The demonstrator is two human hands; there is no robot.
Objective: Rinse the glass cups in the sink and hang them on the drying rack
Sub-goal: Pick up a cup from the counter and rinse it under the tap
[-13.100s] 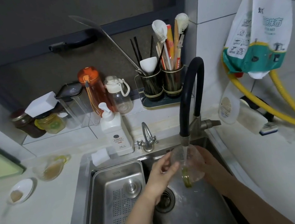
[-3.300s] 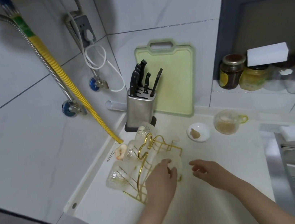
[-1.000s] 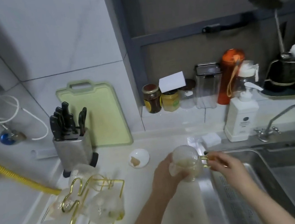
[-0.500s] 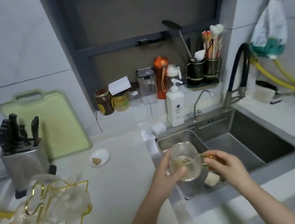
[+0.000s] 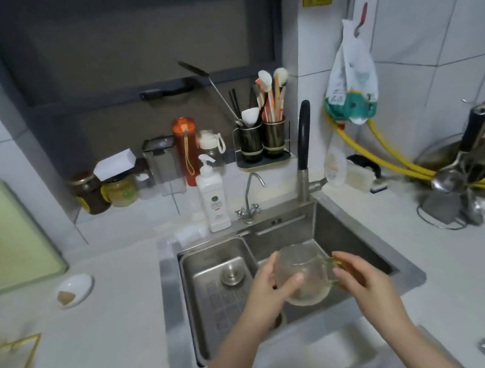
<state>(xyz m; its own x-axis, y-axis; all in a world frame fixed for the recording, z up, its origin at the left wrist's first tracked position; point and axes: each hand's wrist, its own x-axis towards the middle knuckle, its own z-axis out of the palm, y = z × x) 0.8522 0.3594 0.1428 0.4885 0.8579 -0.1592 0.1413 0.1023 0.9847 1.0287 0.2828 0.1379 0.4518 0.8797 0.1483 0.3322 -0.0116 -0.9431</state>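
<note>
Both hands clamped on glass cup (image 5: 302,275) over sink (image 5: 364,238), pre-rinse; next: get it under faucet (image 5: 303,141).

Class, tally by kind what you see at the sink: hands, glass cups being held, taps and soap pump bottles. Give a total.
hands: 2, left hand, right hand
glass cup: 1
taps: 2, chrome tap, black-necked tap
soap pump bottle: 1
total: 6
</note>
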